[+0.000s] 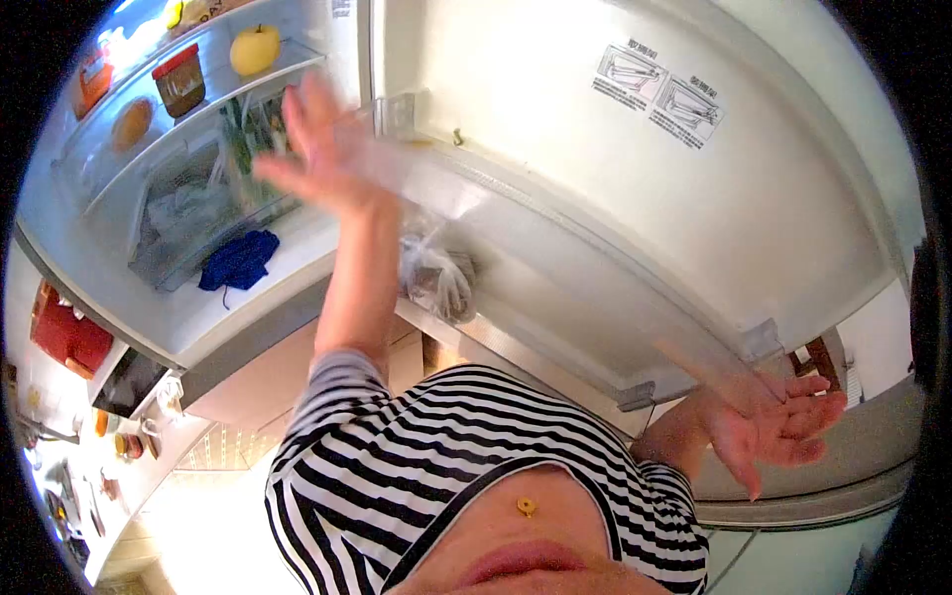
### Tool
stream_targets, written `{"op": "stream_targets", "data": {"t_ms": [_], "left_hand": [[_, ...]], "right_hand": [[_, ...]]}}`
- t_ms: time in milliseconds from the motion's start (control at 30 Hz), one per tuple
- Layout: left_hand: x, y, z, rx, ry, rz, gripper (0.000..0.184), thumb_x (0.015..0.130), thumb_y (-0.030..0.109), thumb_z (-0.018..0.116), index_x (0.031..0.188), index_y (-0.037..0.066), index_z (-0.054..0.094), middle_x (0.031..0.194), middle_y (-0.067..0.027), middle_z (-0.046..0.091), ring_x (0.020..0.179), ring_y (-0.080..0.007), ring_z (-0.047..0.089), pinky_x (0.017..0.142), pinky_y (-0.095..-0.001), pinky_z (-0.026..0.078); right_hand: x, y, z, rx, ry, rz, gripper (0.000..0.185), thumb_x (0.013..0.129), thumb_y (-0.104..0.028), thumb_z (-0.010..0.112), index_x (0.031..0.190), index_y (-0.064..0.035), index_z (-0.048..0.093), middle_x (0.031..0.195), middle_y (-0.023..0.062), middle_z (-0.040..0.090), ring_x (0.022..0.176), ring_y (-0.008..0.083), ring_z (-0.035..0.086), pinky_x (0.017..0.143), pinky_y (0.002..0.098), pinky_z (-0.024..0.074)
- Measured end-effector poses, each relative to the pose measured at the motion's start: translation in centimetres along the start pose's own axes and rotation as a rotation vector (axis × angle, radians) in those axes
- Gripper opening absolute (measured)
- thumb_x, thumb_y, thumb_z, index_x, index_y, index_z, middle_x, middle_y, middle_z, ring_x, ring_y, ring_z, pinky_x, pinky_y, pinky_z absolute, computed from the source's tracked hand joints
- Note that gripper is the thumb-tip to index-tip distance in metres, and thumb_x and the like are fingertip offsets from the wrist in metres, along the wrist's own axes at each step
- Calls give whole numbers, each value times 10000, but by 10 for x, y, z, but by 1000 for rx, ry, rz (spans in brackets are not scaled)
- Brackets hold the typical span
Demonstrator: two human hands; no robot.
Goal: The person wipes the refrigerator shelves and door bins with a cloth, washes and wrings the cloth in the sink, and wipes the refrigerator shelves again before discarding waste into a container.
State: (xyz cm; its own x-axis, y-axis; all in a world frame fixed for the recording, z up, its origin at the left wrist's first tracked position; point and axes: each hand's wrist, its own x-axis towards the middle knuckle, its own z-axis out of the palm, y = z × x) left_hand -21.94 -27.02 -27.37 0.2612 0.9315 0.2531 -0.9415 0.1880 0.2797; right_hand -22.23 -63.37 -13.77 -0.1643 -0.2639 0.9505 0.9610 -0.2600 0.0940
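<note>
A clear plastic door shelf (575, 248) runs diagonally across the inside of an open fridge door (555, 109). At its left end my left hand (322, 149) is raised, palm toward me, fingers and thumb spread, blurred by motion. The shelf's end overlaps that palm; whether it grips or only touches is unclear. My right hand (769, 431) is at the other end, palm turned up with fingers stretched out, partly seen through the plastic. Below the shelf, a knotted plastic bag (441, 278) with dark contents sits in the lower door compartment.
Inside the fridge at left are a yellow apple (255, 50), a red-lidded jar (179, 81), and a clear drawer (188, 203) holding greens. A dark blue cloth (239, 260) lies at the drawer's front. A counter (129, 496) with jars and utensils stands at far left.
</note>
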Motion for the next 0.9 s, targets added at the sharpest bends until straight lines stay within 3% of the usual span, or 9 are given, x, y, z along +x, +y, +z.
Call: {"op": "stream_targets", "data": {"t_ms": [133, 267, 333, 433, 533, 633, 767, 833, 900], "left_hand": [[198, -61, 8, -304, -245, 39, 833, 777, 785, 199, 1300, 162, 377, 1321, -80, 458, 1261, -235, 316, 1031, -402, 165], [207, -65, -17, -176, -323, 117, 843, 759, 800, 231, 1314, 177, 356, 1299, -68, 484, 1276, -235, 297, 1028, -422, 159], [220, -74, -42, -212, -272, 162, 873, 760, 798, 223, 1339, 152, 319, 1352, -100, 422, 1303, -259, 266, 1050, -431, 125], [215, -76, -47, -42, -187, 143, 892, 776, 783, 203, 1376, 125, 262, 1404, -139, 337, 1318, -280, 243, 1073, -429, 86], [210, -84, 4, -43, -336, 115, 915, 779, 781, 183, 1403, 113, 213, 1431, -155, 280, 1332, -291, 216, 1087, -433, 42], [224, -77, 13, -119, -382, 126, 921, 772, 787, 171, 1404, 119, 223, 1420, -156, 306, 1340, -289, 206, 1089, -429, 32], [224, -67, -16, -130, -392, 163, 879, 776, 785, 158, 1374, 157, 300, 1379, -159, 376, 1317, -263, 271, 1076, -433, 68], [224, -58, -35, -215, -190, 231, 844, 760, 786, 274, 1285, 145, 436, 1341, -167, 424, 1243, -284, 379, 1039, -416, 226], [225, -61, -37, -141, -102, 242, 847, 766, 786, 236, 1277, 142, 444, 1326, -174, 441, 1227, -294, 399, 1037, -441, 223]], "right_hand": [[-127, 29, 128, -88, 264, -87, 804, 792, -747, 196, 1341, -179, 349, 1363, 259, 322, 1295, 372, 286, 1050, 529, 249], [-140, 47, 124, -50, 246, -83, 836, 775, -762, 233, 1333, -151, 355, 1362, 256, 325, 1298, 389, 270, 1050, 537, 241], [-159, 61, 115, 95, 363, -101, 812, 803, -725, 310, 1284, -81, 423, 1307, 312, 360, 1253, 402, 333, 1027, 501, 299], [-173, 66, 108, -7, 268, -31, 818, 809, -723, 290, 1308, -84, 392, 1330, 309, 331, 1281, 410, 286, 1047, 505, 269], [-137, 51, 169, 36, 371, 27, 862, 762, -771, 290, 1343, -136, 340, 1349, 321, 295, 1291, 425, 264, 1043, 557, 241], [-149, 53, 159, 156, 344, 16, 852, 796, -748, 252, 1313, -84, 388, 1339, 307, 316, 1277, 417, 288, 1033, 516, 293], [-171, 55, 110, 20, 280, -19, 851, 798, -744, 251, 1317, -82, 380, 1345, 306, 307, 1269, 418, 303, 1021, 521, 306], [-177, 62, 105, -44, 281, -83, 850, 800, -742, 251, 1320, -80, 375, 1349, 306, 301, 1263, 418, 312, 1014, 524, 315], [-177, 56, 112, -25, 284, -34, 844, 810, -731, 243, 1325, -74, 366, 1320, 309, 338, 1241, 422, 343, 1012, 529, 316]]}}
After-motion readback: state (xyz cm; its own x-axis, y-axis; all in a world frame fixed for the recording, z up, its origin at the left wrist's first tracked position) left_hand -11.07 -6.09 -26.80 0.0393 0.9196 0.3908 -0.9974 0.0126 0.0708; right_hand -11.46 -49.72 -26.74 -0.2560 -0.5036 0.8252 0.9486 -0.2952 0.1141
